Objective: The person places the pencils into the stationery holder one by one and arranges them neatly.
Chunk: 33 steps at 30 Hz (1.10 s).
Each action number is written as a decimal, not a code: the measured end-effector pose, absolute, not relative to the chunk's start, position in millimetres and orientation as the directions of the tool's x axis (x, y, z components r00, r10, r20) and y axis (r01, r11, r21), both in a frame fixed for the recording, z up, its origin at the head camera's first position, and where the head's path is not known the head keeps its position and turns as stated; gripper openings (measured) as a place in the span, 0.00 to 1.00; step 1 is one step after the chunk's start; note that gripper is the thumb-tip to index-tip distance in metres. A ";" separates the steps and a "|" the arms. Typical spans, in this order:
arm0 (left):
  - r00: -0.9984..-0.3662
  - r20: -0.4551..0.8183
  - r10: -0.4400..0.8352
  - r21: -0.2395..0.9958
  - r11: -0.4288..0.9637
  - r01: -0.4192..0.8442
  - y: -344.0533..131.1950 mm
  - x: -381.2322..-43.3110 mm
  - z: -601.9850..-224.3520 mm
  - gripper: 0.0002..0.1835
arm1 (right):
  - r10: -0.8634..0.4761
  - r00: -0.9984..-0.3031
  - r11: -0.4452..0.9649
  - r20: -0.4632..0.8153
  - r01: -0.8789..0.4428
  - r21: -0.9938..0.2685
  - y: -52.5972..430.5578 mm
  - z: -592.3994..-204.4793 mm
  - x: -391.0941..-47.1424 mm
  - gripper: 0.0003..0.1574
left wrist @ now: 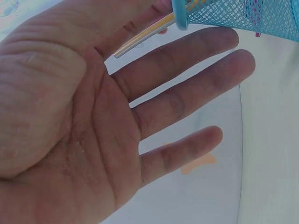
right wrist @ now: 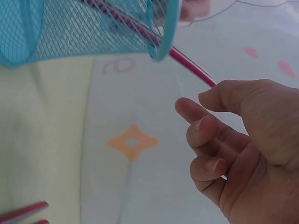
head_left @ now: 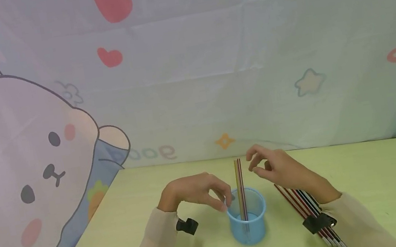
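Note:
A light blue mesh pencil cup [head_left: 251,238] stands upright on the table. Inside it a few pencils [head_left: 239,177], yellow and dark red striped, rise well above the rim. My left hand [head_left: 201,190] holds the cup's rim on the left side between thumb and index finger; its other three fingers [left wrist: 187,98] reach out beside the mesh wall. To the right of the pencil tops, my right hand [head_left: 272,165] hangs in the air with loosely bent fingers and holds nothing. In the right wrist view its thumb [right wrist: 224,93] overlaps the end of a red pencil [right wrist: 191,66].
Several striped pencils [head_left: 291,199] lie side by side on the table, right of the cup and partly under my right forearm. A pale green tabletop [head_left: 144,179] ends at a printed cloth backdrop [head_left: 200,110]. Each wrist wears a small black camera [head_left: 188,226].

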<state>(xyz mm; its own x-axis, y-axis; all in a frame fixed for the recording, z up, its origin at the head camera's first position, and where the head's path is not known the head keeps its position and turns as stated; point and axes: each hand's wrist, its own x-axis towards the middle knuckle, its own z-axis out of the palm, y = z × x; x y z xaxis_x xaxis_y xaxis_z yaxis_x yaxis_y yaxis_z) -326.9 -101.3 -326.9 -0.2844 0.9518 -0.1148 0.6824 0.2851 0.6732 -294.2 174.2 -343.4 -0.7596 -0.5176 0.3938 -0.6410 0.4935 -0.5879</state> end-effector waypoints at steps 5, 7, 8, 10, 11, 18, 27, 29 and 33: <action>-0.300 -0.122 0.946 0.675 0.301 0.674 -102.0 -324.3 -327.6 0.04 | -0.546 -0.763 0.537 0.347 -0.637 -0.553 190.6 -344.2 -297.1 0.09; -0.302 -0.125 0.945 0.674 0.304 0.673 -101.9 -323.5 -328.2 0.03 | -0.569 -0.760 0.562 0.315 -0.639 -0.526 197.4 -345.3 -297.7 0.08; -0.302 -0.125 0.945 0.672 0.304 0.675 -101.3 -323.4 -328.3 0.03 | -0.579 -0.761 0.573 0.293 -0.635 -0.518 201.1 -346.0 -298.1 0.08; -0.302 -0.125 0.945 0.666 0.306 0.680 -100.0 -323.6 -328.4 0.02 | -0.602 -0.757 0.580 0.252 -0.632 -0.513 207.8 -347.2 -299.2 0.09; -0.304 -0.125 0.944 0.663 0.308 0.682 -99.3 -323.7 -328.1 0.02 | -0.611 -0.757 0.584 0.231 -0.628 -0.515 210.6 -348.1 -300.1 0.09; -0.317 -0.134 0.939 0.663 0.323 0.675 -95.4 -321.8 -323.8 0.03 | -0.635 -0.767 0.641 0.093 -0.590 -0.491 221.3 -355.7 -304.4 0.11; -0.312 -0.135 0.941 0.663 0.320 0.677 -92.2 -322.5 -323.9 0.03 | -0.615 -0.780 0.709 -0.116 -0.482 -0.515 229.3 -358.6 -298.6 0.11; -0.311 -0.132 0.941 0.664 0.317 0.678 -91.8 -322.6 -323.6 0.03 | -0.610 -0.781 0.713 -0.132 -0.470 -0.520 229.9 -360.3 -298.7 0.12; -0.317 -0.136 0.938 0.666 0.324 0.672 -92.0 -321.0 -323.8 0.03 | -0.607 -0.783 0.718 -0.135 -0.467 -0.516 228.6 -367.5 -299.9 0.12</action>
<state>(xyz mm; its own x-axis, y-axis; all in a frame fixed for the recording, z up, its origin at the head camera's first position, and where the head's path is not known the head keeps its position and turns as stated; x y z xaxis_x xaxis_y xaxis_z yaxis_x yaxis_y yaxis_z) -321.0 -92.0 -323.8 -0.3174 0.9384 -0.1363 0.6723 0.3241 0.6655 -299.9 228.6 -367.5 -0.7835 -0.6067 -0.1346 -0.4674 0.7180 -0.5158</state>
